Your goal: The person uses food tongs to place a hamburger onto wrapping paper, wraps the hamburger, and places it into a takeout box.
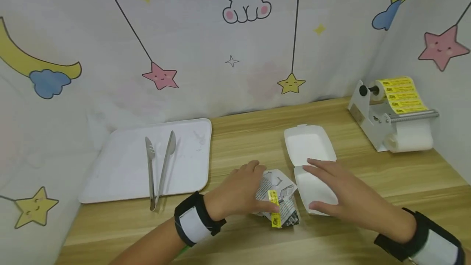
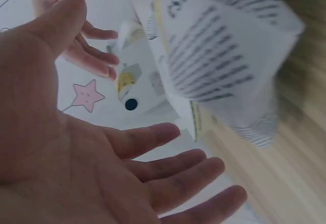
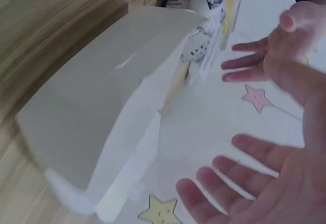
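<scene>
"So, where does the paper parcel (image 1: 286, 197) lie?"

"On the wooden table (image 1: 243, 146), between the left hand (image 1: 235, 191) and the open white box (image 1: 309, 142). One corner points right, toward the box."

"And its long axis?"

"Hard to say, because the left hand covers its left side. The yellow label (image 1: 273, 197) on it runs lengthwise toward the person, partly covered by the thumb."

"What about the box?"

"Its long axis runs away from the person, far end leaning slightly left. The right hand (image 1: 347, 189) hides part of the near half."

"Are the hands gripping anything?"

"No, both are spread, fingers apart. Whether the left one touches the paper, I can't tell."

"Do the wrist views help?"

"Partly. The parcel is cut off at the top in both, and the left one blurs its printing."
</scene>
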{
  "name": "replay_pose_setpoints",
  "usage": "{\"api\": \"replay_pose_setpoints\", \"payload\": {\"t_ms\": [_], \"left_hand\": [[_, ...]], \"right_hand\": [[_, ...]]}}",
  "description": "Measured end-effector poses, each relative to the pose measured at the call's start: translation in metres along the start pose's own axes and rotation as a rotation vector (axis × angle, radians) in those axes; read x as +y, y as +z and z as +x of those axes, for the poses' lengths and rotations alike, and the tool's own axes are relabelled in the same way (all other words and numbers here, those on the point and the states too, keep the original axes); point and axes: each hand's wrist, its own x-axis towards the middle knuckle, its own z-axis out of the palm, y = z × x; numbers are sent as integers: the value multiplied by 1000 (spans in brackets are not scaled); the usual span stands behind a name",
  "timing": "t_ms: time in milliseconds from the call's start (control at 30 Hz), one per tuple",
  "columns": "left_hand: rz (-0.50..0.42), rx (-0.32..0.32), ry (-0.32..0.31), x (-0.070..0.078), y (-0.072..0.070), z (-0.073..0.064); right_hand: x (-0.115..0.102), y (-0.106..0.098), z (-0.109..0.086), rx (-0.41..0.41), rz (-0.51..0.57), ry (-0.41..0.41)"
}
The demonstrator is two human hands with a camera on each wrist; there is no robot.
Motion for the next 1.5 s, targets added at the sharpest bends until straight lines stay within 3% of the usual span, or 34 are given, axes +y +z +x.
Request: {"api": "replay_pose_setpoints", "payload": {"t_ms": [100, 233, 400, 667, 967, 1167, 1367, 1500], "left_hand": [[-16, -15, -29, -13, 11, -5], [-22, -6, -21, -20, 22, -7], [3, 3, -26, -22, 32, -5], [18, 77, 11, -24, 43, -5], [-40, 127, 40, -28, 51, -2], [-117, 114, 32, -30, 50, 0], [-217, 165, 61, -21, 28, -2], [-258, 213, 75, -7, 14, 7]], "right_hand": [[-6, 13, 13, -45, 9, -127], [-14, 29, 28, -156, 7, -189], [-20, 39, 36, -250, 1, -159], [-18, 44, 35, -276, 37, -96], [-21, 56, 43, -156, -124, -140], [-26, 59, 45, -85, -135, -138], [-30, 28, 47, -34, -95, -132], [-22, -3, 45, -3, -102, -122]]}}
